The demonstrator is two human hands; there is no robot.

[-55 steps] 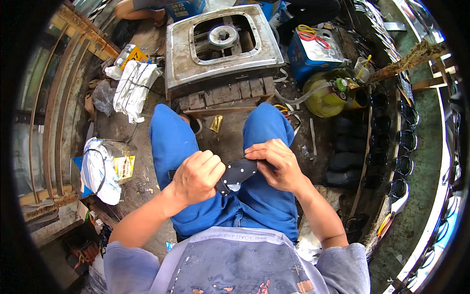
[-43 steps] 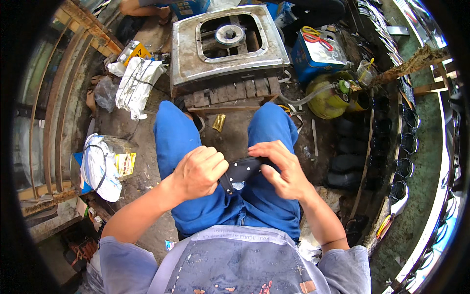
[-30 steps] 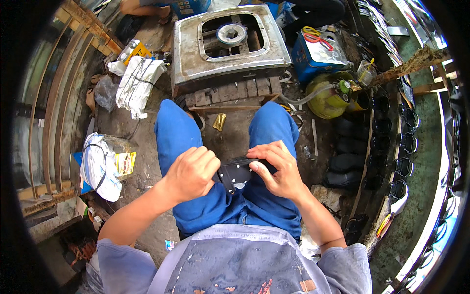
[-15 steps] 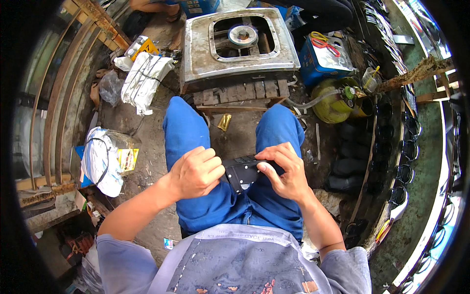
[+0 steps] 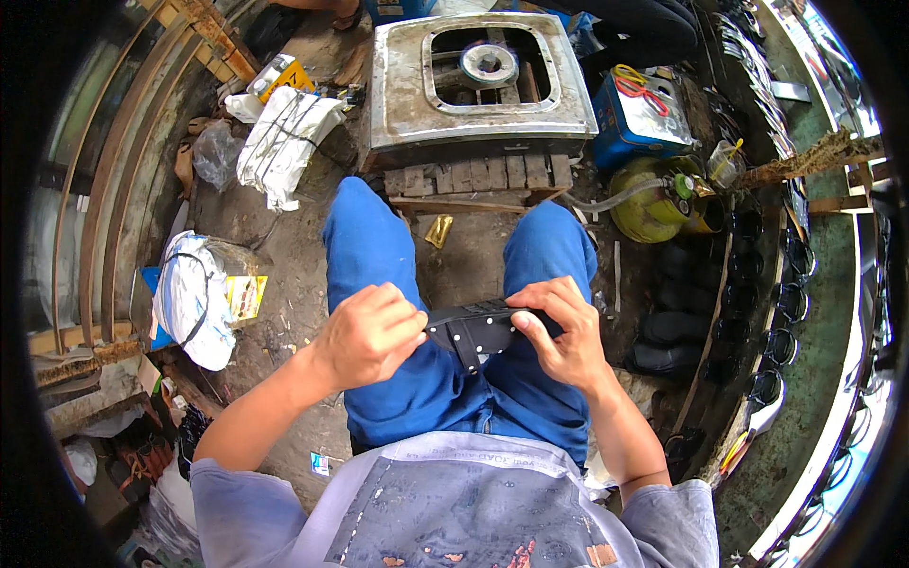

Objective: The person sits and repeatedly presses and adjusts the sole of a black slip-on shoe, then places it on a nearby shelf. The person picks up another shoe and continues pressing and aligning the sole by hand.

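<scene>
Above my lap, between the thighs of my blue trousers (image 5: pixel 383 379), is a black strap-like piece with white studs (image 5: pixel 483 339), possibly a shoe or sandal upper. My right hand (image 5: pixel 561 327) grips its right end, thumb on the near face and fingers over the top edge. At the left end, my left hand (image 5: pixel 369 336) is closed, knuckles up, fingertips beside the piece's edge. Whatever those fingers pinch is hidden. A narrow studded strip hangs from the piece's lower side.
Beyond my knees stands a worn metal stove housing (image 5: pixel 398 85) over a slatted wooden stand (image 5: pixel 473 178). To its right are a blue tin (image 5: pixel 630 128) with scissors on top and a green gas cylinder (image 5: pixel 644 204). White tied bundles (image 5: pixel 284 147) lie left. Black footwear (image 5: pixel 668 327) lines the right.
My left hand has shifted slightly left, its fingertips drawing a little away from the studded piece. My right hand keeps its grip. The whole view has shifted a little.
</scene>
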